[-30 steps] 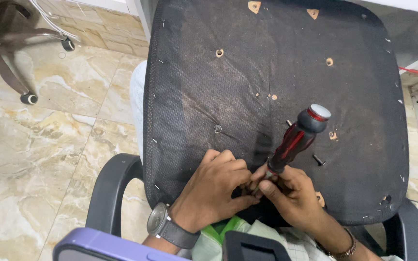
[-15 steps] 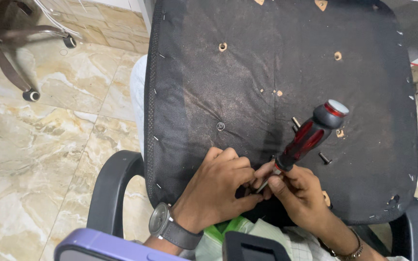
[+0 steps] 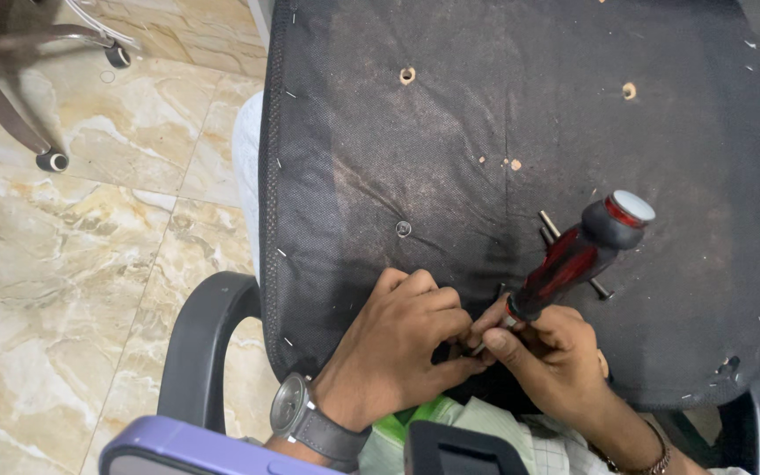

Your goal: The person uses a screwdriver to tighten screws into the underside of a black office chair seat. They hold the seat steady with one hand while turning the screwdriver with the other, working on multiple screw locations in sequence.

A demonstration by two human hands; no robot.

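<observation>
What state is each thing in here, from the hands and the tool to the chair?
Left hand: curled, fingertips pinched at the screwdriver's tip.
Right hand: gripping the screwdriver low on its shaft.
Screwdriver: tilted, red and black handle up and free.
Chair seat: flipped over, black underside showing bare holes.
Loose bolts: lying on the underside.
Armrest: attached, hanging at the side.
Wristwatch: strapped on the left wrist.

Left hand: bare, with a grey round-faced wristwatch on a grey strap. Right hand: bare, with a metal link bracelet.
</observation>
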